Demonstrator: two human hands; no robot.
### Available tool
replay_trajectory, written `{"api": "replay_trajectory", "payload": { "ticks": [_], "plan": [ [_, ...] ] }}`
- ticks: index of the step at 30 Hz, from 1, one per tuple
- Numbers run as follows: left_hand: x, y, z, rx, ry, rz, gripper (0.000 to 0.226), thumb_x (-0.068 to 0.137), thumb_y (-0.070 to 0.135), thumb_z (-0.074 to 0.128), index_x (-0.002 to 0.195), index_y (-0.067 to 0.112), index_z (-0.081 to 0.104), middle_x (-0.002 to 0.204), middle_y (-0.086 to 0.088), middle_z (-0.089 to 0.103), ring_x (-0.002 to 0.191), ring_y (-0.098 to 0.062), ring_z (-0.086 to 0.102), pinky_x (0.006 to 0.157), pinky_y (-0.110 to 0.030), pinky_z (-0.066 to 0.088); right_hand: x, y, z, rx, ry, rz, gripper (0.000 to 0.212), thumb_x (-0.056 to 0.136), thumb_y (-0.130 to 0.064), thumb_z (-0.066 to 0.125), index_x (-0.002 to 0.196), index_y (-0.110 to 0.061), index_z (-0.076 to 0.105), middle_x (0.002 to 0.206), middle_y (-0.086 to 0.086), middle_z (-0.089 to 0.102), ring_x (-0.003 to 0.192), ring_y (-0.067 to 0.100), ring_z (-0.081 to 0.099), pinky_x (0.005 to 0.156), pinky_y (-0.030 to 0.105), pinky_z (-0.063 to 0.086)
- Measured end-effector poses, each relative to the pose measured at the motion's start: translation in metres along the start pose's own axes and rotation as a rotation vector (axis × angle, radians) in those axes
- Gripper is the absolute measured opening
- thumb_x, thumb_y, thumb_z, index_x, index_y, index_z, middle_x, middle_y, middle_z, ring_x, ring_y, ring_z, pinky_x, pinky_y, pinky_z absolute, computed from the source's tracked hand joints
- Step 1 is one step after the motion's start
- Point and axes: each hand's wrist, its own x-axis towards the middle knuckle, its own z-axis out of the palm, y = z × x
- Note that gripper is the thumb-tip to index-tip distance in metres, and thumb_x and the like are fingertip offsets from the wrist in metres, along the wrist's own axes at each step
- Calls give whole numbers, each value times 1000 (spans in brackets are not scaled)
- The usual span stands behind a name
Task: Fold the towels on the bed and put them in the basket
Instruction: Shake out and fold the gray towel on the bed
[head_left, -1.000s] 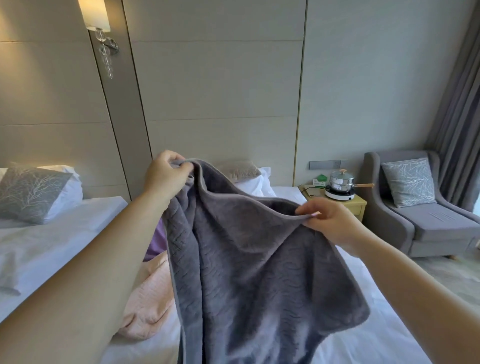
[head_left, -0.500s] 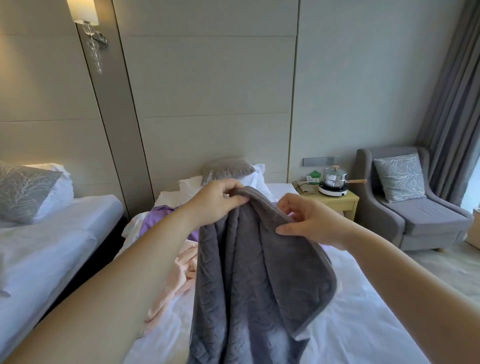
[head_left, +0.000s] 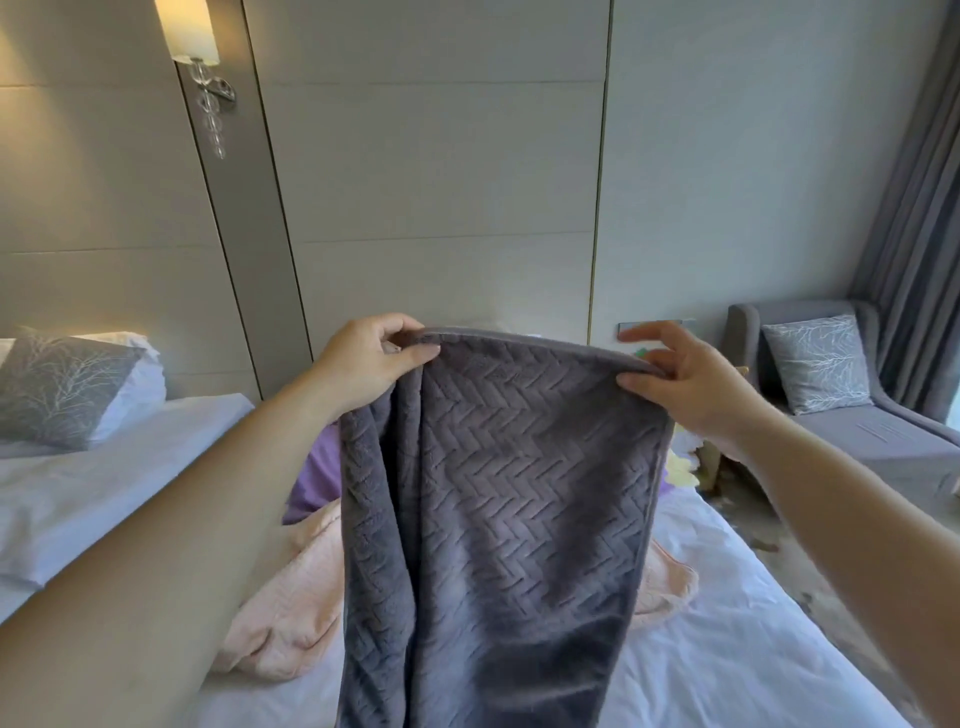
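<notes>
So, step: looked like mid-fold on the grey towel (head_left: 509, 493). It was held up in the air, and the bunched layers down its left side made me think it was already doubled lengthwise.
Where the towel was: hanging over the bed (head_left: 727, 649), top edge stretched between both hands, bottom end running out of the shot.
Left hand (head_left: 369, 358): pinched the top left corner, thumb in front, fingers curled over the hem.
Right hand (head_left: 685, 379): pinched the top right corner with the thumb on the front, the other fingers behind, and the index finger lifted loose.
Next move: my guess was laying it on the bed or dropping the top edge to halve it again. That would need both corners kept level so the edges lined up.
Basket: not in the shot, so I couldn't say where it was.
Left to do: a pink towel (head_left: 291, 613) and a purple towel (head_left: 314, 478) lay crumpled on the bed behind the grey one.
Feel: thick plush fleece with a pressed zigzag pattern and a rolled hem. It was floppy, so it would probably sag wherever it wasn't held.
</notes>
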Motion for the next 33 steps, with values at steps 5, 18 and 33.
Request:
{"api": "replay_trajectory", "payload": {
  "ticks": [5,18,33],
  "plan": [
    [-12,-26,6,468,-163,-231,64,76,53,71,122,13,54,123,-11,54,107,-25,56,85,-29,44,17,12,9,-633,-58,19,10,87,-17,60,94,-16,66,89,3,65,85,22,58,72,32,44],
    [-9,-31,-20,277,209,-205,16,87,25,67,84,10,65,88,-6,64,82,-19,53,63,-22,36,10,68,8,-340,46,426,12,86,-18,60,81,-16,71,86,7,66,83,23,57,70,31,48],
    [-21,-99,18,819,-54,-427,15,97,32,44,87,35,55,105,-3,61,93,-27,55,68,-31,39,31,73,23,-739,-120,296,17,84,-26,64,95,-16,73,84,1,65,77,20,58,63,29,47]
  ]
}}
